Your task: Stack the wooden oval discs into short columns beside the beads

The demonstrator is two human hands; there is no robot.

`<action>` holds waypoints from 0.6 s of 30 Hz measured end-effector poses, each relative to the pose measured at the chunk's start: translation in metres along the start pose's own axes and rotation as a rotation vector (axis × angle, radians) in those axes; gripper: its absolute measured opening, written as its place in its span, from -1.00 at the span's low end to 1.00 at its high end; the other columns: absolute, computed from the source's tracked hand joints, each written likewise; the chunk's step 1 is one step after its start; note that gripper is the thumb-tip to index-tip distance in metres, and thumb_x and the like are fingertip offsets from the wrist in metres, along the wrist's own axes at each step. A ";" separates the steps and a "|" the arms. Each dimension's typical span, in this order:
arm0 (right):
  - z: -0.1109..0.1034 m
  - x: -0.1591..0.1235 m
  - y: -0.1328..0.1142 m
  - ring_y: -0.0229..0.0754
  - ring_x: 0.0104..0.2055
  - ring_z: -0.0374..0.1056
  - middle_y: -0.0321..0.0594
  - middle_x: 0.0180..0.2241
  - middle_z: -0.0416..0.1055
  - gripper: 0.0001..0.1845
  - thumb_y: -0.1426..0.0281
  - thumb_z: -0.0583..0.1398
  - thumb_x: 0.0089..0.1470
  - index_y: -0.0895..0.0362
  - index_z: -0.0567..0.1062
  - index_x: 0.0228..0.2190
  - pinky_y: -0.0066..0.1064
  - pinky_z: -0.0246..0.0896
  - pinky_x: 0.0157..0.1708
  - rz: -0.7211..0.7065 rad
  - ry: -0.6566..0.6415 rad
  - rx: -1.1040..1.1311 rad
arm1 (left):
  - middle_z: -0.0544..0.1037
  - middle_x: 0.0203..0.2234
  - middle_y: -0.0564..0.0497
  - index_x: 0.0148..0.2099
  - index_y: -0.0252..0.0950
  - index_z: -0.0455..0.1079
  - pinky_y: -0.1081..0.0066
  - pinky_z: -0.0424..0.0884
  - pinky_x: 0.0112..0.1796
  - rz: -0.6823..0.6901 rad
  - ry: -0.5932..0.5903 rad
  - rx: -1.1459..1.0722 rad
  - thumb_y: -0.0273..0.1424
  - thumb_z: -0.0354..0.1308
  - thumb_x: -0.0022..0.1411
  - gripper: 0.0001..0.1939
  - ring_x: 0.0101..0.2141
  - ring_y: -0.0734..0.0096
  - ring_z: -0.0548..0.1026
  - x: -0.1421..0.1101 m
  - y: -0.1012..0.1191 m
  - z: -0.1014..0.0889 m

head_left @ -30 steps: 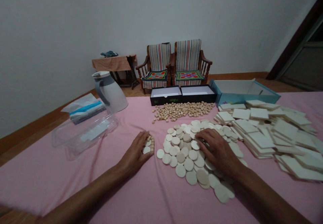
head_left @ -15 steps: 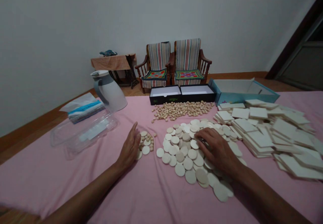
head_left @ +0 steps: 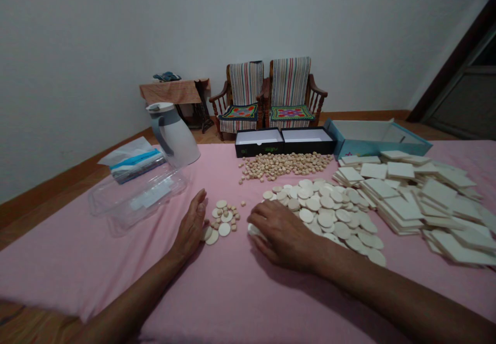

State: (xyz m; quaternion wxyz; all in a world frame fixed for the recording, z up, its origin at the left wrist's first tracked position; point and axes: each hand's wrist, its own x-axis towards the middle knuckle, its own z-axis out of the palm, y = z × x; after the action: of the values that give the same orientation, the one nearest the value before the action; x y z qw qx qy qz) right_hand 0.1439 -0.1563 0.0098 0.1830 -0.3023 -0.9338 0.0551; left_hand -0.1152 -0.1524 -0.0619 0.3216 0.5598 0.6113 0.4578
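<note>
My left hand (head_left: 190,226) rests on its edge on the pink cloth, fingers stretched out and holding nothing. Against its palm side lies a small group of pale round discs (head_left: 224,229) mixed with small wooden beads (head_left: 233,227). To the right, my right hand (head_left: 281,233) curls over the left edge of a large heap of round discs (head_left: 325,218). A pale disc (head_left: 253,229) shows at its fingertips; how many are under the fingers is hidden.
Many wooden beads (head_left: 287,166) lie before a black box (head_left: 259,149) with two compartments. Square boards (head_left: 403,212) are heaped right, below a blue box (head_left: 380,150). On the left are a jug (head_left: 180,140), a tissue pack (head_left: 137,166) and clear plastic packaging (head_left: 151,195).
My left hand has drawn back leftward from the small group, opening and uncovering it. My right hand has moved left from mid-heap to the heap's left edge, with a disc at the fingertips.
</note>
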 end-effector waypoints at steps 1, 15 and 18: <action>0.010 0.014 -0.007 -0.08 -0.20 0.25 -0.06 -0.25 0.39 -0.84 0.39 0.11 0.08 0.19 0.42 -0.29 -0.25 0.15 -0.16 -0.051 -0.011 0.000 | 0.02 0.31 -0.13 0.32 -0.09 -0.03 0.16 0.42 -0.05 0.005 0.008 -0.035 0.03 -0.22 0.33 -0.40 0.25 0.06 0.10 -0.001 0.001 0.001; 0.099 0.099 -0.035 0.02 -0.11 0.24 -0.01 -0.19 0.40 -0.73 0.33 0.01 0.17 0.21 0.38 -0.17 0.00 -0.02 0.03 -0.070 -0.012 -0.128 | 0.30 0.13 -0.15 0.20 -0.22 0.14 0.11 0.15 0.15 0.199 0.228 -0.045 -0.04 -0.22 0.36 -0.48 0.13 0.22 0.28 -0.003 0.006 -0.002; 0.093 0.097 -0.026 0.02 -0.12 0.24 0.02 -0.18 0.38 -0.76 0.41 0.00 0.17 0.23 0.37 -0.17 -0.07 0.07 -0.08 0.063 -0.041 -0.154 | 0.32 0.12 -0.16 0.21 -0.21 0.13 0.08 0.23 0.10 0.125 0.144 -0.030 -0.03 -0.21 0.35 -0.47 0.08 0.19 0.34 -0.004 0.006 -0.001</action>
State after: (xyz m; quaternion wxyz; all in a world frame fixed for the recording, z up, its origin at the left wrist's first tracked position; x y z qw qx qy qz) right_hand 0.0223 -0.1196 -0.0410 0.1382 -0.3437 -0.9288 -0.0051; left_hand -0.1135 -0.1567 -0.0562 0.2558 0.5577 0.5898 0.5250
